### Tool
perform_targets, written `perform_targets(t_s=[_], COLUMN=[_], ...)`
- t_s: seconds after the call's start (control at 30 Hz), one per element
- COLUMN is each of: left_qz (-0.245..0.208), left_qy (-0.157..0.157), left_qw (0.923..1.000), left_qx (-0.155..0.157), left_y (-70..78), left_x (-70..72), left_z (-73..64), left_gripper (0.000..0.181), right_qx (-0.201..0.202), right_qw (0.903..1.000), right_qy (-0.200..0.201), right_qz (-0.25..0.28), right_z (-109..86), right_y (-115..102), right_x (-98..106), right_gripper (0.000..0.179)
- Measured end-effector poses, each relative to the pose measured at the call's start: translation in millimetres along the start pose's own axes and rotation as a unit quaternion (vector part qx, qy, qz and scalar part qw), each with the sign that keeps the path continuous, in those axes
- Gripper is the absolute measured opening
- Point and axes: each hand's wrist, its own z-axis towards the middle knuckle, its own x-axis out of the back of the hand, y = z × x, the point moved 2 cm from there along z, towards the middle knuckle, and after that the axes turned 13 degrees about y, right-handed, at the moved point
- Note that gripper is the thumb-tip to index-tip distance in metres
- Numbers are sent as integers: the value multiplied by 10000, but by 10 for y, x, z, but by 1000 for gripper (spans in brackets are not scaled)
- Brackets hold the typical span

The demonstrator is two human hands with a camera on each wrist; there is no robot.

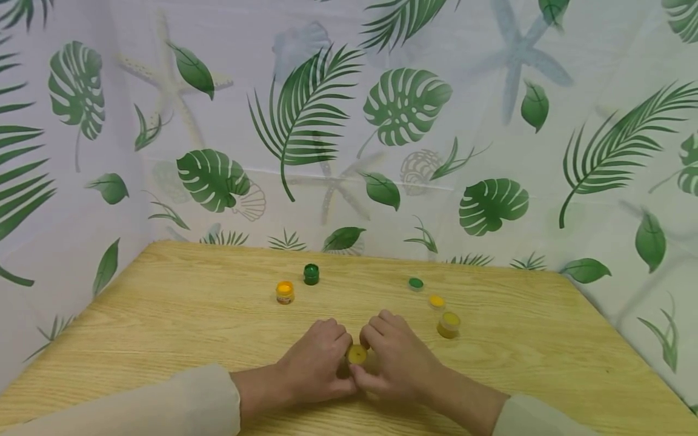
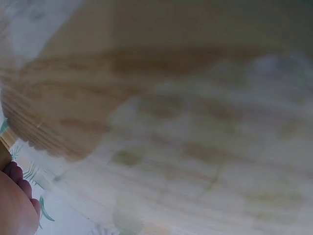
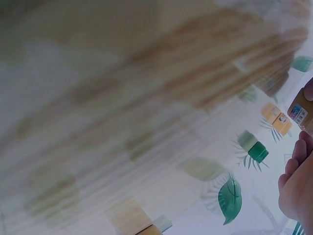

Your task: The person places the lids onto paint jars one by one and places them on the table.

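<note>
Near the front middle of the table, a small paint jar (image 1: 357, 354) with a mustard-yellow top sits between both hands. My left hand (image 1: 319, 363) grips its left side with curled fingers, the thumb low in front. From the other side my right hand (image 1: 400, 360) holds it, thumb and fingers bent against the jar. In the right wrist view the jar (image 3: 299, 111) shows a printed label on its side. The left wrist view catches only part of the left hand (image 2: 17, 203) at its edge. Whether the top is a loose lid cannot be told.
Behind the left hand stand an open yellow paint jar (image 1: 285, 293) and an open green one (image 1: 311, 275). Right of centre lie a green lid (image 1: 416, 284) and a yellow lid (image 1: 436, 301), with a mustard-yellow jar (image 1: 449, 326) nearby. A leaf-print cloth (image 1: 338, 121) hangs behind the wooden table (image 1: 163, 315).
</note>
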Motion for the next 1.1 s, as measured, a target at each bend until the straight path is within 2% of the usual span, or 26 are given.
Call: perform_targets(t_s=[0.23,0.43,0.57,0.67,0.8,1.1], left_qz=[64,121,-109,-174,-103,-66], left_qy=[63,-402,-619,-546,-335,-275], left_qw=[9996,9984,9979,9983,9993,9995], left_qx=[-266,-373,-142,-36,-97,-109], left_y=[8,18,3,-8,-5,7], left_x=[-7,-1,1,-4,-6,-3], left_z=[-9,7,5,-2,-10,-5], left_gripper=[35,35,33,32,30,32], right_qx=[-107,-51,-1,101,181,242], right_qw=[9997,9994,9987,9990,9992,9989], right_qy=[-184,-259,-342,-307,-323,-226], right_qz=[-117,-235,-389,-293,-167,-337], right_z=[14,27,7,-10,-18,-11], right_y=[-23,-43,-38,-31,-32,-38], right_x=[10,7,0,-5,-8,-11], right_gripper=[31,52,42,30,21,24])
